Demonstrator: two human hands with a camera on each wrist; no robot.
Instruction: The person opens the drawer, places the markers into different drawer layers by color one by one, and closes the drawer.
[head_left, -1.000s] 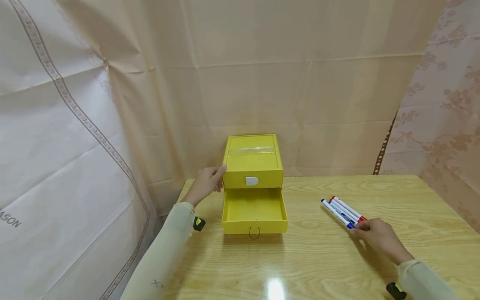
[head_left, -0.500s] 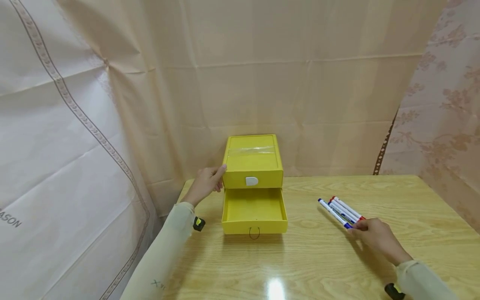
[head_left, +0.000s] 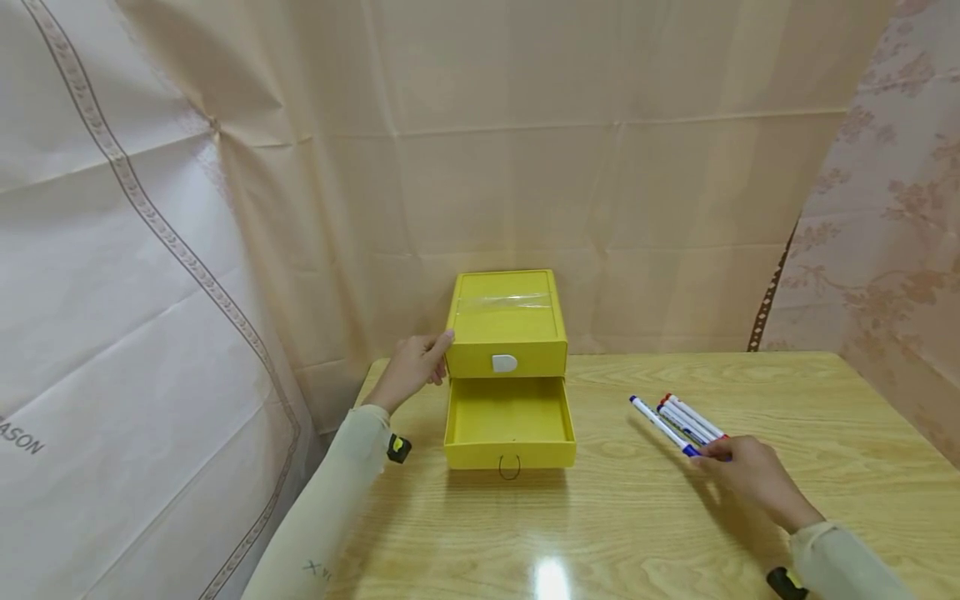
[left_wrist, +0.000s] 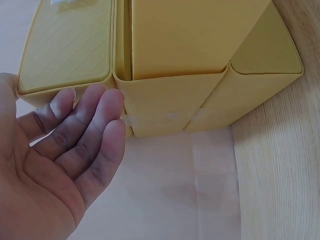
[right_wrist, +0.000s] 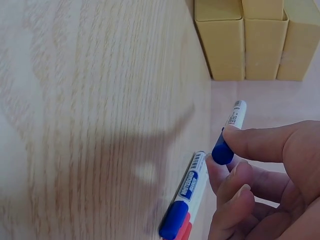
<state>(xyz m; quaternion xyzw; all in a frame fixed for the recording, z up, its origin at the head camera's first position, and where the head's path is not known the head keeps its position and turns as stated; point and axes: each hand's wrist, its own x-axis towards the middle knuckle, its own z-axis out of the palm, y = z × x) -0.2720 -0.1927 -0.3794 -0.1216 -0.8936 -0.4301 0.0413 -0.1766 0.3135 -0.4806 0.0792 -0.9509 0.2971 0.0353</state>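
Note:
A yellow drawer box (head_left: 504, 312) has its middle drawer (head_left: 510, 455) pulled out, with bare yellow inside. My left hand (head_left: 408, 367) rests at the box's left side, thumb by the upper front corner. In the left wrist view its fingers (left_wrist: 107, 132) bend loosely along the side wall. Over the table at the right, my right hand (head_left: 757, 477) pinches a whiteboard marker (right_wrist: 237, 115) by its blue end between thumb and fingertips. It tilts away from the other whiteboard markers (head_left: 696, 417), red and blue, which lie side by side just beyond the hand.
The wooden table (head_left: 615, 517) carries the box near its back edge. A beige curtain (head_left: 600, 192) hangs right behind it. The top drawer has a white pull tab (head_left: 504, 363); a thin loop (head_left: 509, 468) hangs on the open drawer's front.
The pinched marker has swung left and away from the other markers, with the right hand shifting slightly left. The left hand and the drawer box stay as they were.

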